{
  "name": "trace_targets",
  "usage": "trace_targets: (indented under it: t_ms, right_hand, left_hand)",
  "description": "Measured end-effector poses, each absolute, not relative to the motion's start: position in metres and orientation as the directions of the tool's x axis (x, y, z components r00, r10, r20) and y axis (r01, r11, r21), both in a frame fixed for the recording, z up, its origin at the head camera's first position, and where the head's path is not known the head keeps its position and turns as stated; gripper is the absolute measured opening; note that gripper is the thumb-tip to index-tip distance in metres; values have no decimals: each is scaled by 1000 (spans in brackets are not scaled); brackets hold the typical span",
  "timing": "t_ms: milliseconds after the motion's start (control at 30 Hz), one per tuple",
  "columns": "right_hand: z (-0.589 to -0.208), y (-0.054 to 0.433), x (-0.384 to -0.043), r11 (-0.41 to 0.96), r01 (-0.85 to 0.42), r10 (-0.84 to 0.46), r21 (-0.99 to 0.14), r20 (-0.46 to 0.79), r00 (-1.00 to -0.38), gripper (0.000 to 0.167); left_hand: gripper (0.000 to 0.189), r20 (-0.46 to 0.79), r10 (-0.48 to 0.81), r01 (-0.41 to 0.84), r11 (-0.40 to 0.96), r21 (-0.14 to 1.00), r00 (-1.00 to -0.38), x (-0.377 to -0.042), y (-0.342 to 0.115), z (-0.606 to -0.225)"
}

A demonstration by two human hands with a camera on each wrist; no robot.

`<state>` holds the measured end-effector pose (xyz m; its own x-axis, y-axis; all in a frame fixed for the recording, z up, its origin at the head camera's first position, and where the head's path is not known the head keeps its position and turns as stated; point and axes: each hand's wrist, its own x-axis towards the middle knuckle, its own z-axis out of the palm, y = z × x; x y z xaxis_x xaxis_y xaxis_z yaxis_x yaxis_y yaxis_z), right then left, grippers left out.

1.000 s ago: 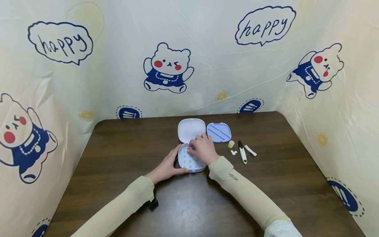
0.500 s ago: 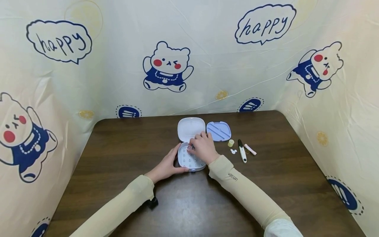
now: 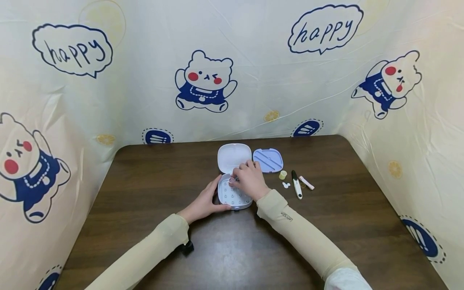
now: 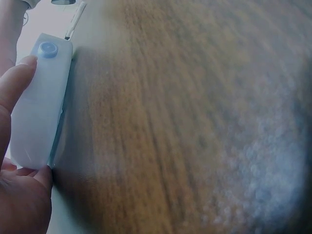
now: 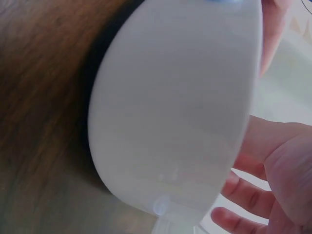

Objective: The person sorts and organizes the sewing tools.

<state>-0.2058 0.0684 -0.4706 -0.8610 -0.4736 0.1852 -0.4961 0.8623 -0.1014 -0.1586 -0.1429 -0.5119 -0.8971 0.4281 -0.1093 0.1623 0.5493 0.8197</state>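
A small pale plastic case (image 3: 236, 200) stands on the table with its hinged lid (image 3: 233, 156) lifted back. Rows of little round bumps cover its floor. My left hand (image 3: 204, 206) grips the case from the left, thumb along the front; in the left wrist view the thumb lies beside the round latch button (image 4: 48, 49). Over the case's back half, my right hand (image 3: 250, 182) pinches a small clear round piece (image 3: 231, 181), partly hidden by the fingertips. The right wrist view shows the case's outer wall (image 5: 170, 107) and several right-hand fingers bent over its rim.
To the lid's right lies a blue-violet divided tray (image 3: 268, 161). Further right are a small yellow cylinder (image 3: 282, 175), a white three-lobed piece (image 3: 286, 185), a black-and-white slim tool (image 3: 297, 186) and a pale pink stick (image 3: 306, 183). A printed curtain hangs behind the table.
The view has shifted very slightly. Both hands keep nearly the same place; the right fingers stay at the small round piece with barely visible movement.
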Motion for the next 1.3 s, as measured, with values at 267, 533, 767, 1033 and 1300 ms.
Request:
trace_targets:
  t_ms: [267, 533, 767, 1033, 1300]
  right_hand:
    - [-467, 78, -202, 850, -509, -477, -137, 211, -853, 26]
    - [-463, 93, -199, 852, -482, -429, -205, 254, -867, 25]
    - [-460, 108, -196, 845, -461, -396, -272, 261, -880, 22]
    - [-462, 122, -197, 853, -450, -379, -262, 280, -882, 23]
    - [-461, 140, -195, 853, -442, -358, -279, 304, -883, 20]
  left_hand:
    - [118, -118, 429, 157, 552, 819, -896, -158, -142, -516]
    - [119, -115, 428, 152, 540, 828, -896, -158, -142, -513]
    - [121, -122, 424, 147, 549, 823, -898, -158, -142, -514]
    - [122, -139, 409, 124, 554, 823, -902, -158, -143, -516]
    - [124, -139, 411, 134, 568, 812, -901, -160, -144, -515]
